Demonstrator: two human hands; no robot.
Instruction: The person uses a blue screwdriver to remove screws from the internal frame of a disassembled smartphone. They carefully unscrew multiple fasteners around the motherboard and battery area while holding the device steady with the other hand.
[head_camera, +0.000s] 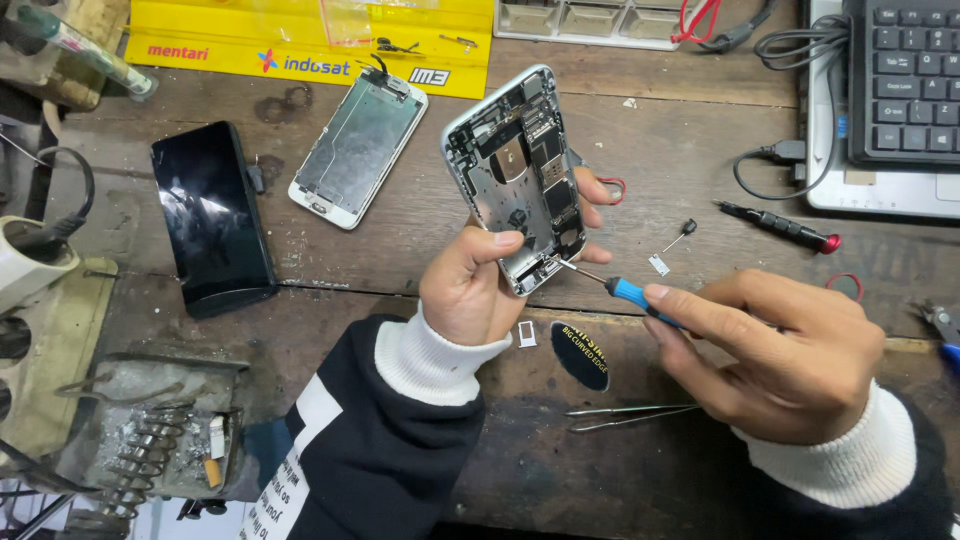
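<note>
My left hand (480, 285) holds an opened phone body (515, 175) upright above the wooden bench, its inner boards and metal plates facing me. My right hand (770, 350) grips a small blue-handled screwdriver (632, 295), and its thin tip touches the lower end of the phone body near the bottom connector. Both wrists wear white cuffs on dark sleeves.
A detached screen panel (358, 150) and a black phone (212, 215) lie at the left. Tweezers (630, 415), a black oval sticker (580, 355), a small tray part (527, 334), a red-tipped screwdriver (785, 228), a laptop (885, 100) and a soldering stand (150, 440) surround the hands.
</note>
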